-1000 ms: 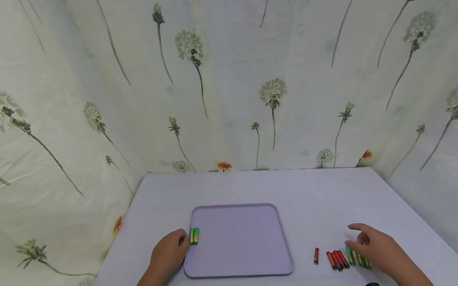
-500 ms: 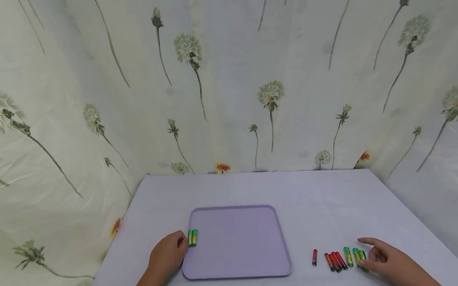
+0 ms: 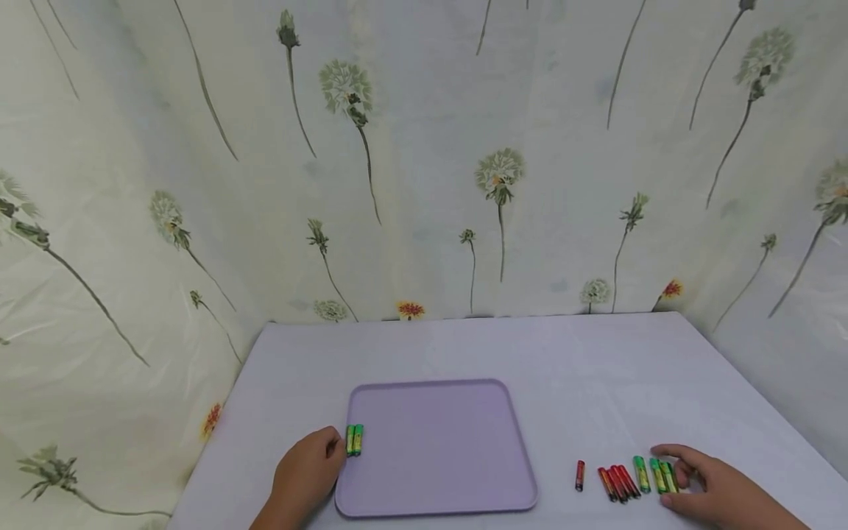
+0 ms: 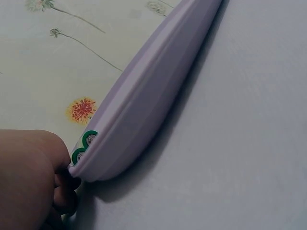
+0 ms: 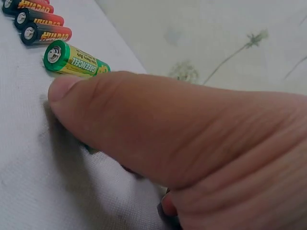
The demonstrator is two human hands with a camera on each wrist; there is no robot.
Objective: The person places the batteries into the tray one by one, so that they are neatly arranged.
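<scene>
In the head view, my left hand (image 3: 308, 469) holds the left rim of a lilac tray (image 3: 437, 453), its fingers curled at the edge in the left wrist view. Two green batteries (image 3: 358, 440) lie side by side inside that rim, their ends showing beside the hand. Over to the right, the thumb and index finger of my right hand (image 3: 712, 486) span the two ends of some green batteries (image 3: 658, 476); I cannot tell whether they grip them. Just left of these lies another green battery (image 3: 641, 475), lettered GREENCELL in the right wrist view. The thumb hides much there.
Several red-and-black batteries (image 3: 616, 483) lie in a row left of the green ones. A single red battery (image 3: 579, 475) sits apart, nearer the tray. Behind the white-covered table (image 3: 464, 350) hangs a dandelion-print curtain (image 3: 411, 162).
My right hand first drew back to the right off the green batteries, then came slightly left so its thumb and index finger spread around them. My left hand stays on the tray rim.
</scene>
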